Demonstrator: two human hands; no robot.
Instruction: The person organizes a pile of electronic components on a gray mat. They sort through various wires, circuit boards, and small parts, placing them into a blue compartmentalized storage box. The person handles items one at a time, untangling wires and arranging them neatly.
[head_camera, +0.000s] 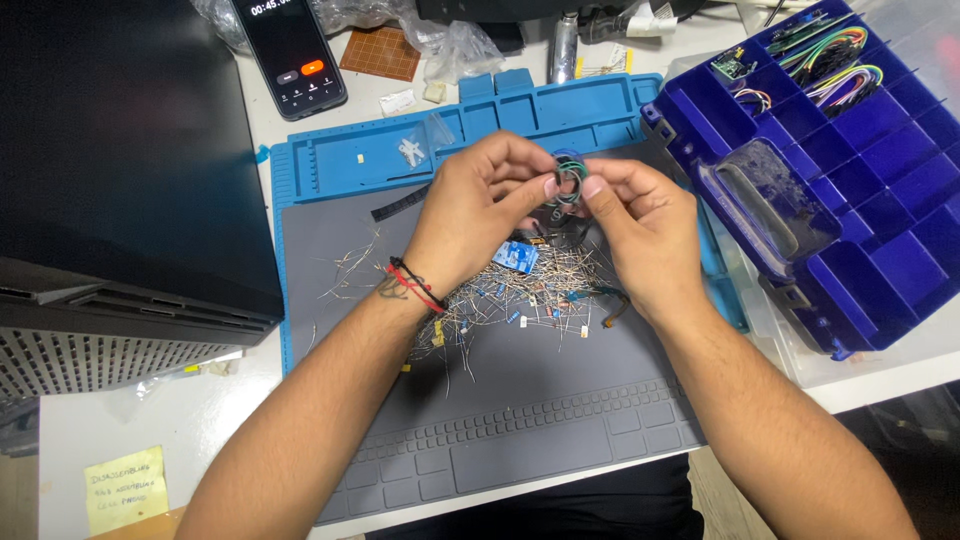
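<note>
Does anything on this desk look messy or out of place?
Yes. A heap of small wire-legged electronic parts lies scattered loose on the grey mat, though the blue compartment box stands open with many empty cells. Both hands, left and right, pinch a small coil of wire above it.

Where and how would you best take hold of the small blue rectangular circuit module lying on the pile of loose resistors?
Probably pinch the small blue rectangular circuit module by its two long edges, coming straight down from above. It lies flat on the loose resistors, below the left hand, so its edges are exposed and its face offers no hold.
</note>
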